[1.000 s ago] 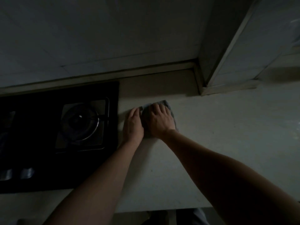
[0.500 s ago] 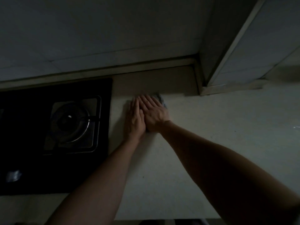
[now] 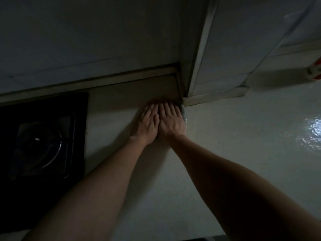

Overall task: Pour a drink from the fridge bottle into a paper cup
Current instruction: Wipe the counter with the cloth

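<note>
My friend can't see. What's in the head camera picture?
A left hand and a right hand press flat, side by side, on a pale countertop near a wall corner; a grey cloth peeks from under the right one. A black gas stove sits to their left.

black hob [image 3: 43, 136] left | grey cloth [image 3: 182, 111] centre | wet countertop [image 3: 243, 153]

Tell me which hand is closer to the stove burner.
The left hand: it lies flat on the side toward the burner. The right hand lies beside it, farther off, with grey cloth showing at its outer edge.
</note>
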Motion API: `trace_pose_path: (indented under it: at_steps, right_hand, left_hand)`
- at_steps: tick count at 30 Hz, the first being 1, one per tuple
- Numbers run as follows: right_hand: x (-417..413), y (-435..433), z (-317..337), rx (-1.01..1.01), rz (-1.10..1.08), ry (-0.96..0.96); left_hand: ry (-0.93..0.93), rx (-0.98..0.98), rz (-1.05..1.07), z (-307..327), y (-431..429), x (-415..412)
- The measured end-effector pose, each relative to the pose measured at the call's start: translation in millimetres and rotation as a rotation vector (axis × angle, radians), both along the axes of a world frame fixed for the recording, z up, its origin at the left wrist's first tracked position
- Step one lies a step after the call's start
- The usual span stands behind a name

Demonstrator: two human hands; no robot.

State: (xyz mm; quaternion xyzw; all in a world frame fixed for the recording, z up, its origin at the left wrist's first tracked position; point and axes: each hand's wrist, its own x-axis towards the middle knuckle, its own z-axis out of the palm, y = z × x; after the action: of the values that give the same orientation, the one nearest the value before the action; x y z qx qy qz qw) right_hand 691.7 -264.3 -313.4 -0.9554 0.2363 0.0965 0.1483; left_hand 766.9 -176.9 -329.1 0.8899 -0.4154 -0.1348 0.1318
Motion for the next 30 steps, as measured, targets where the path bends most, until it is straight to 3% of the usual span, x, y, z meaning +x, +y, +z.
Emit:
trace_pose_path:
  at_steps: [3, 10, 17, 24, 30]
  right_hand:
    - [-25, 0, -5, -0.003, -0.053, -0.010]
    - [-67, 23, -5, -0.024, -0.075, 0.014]
    - [-30, 88, -5, 0.002, 0.123, -0.047]
    - [1, 181, -3, 0.045, 0.168, -0.046]
    - [-33, 213, -6, 0.051, 0.182, -0.071]
  left_hand:
    - [-0.004, -0.093, -0.062, 8, -4, -22]
    - [0.067, -0.096, -0.071, 1, 18, -63]
    - [0.031, -0.129, 0.125, 13, 98, -51]
    - [-0.125, 0.030, 0.331, 16, 184, -31]
    - [0.104, -0.136, 0.376, 9, 211, -64]
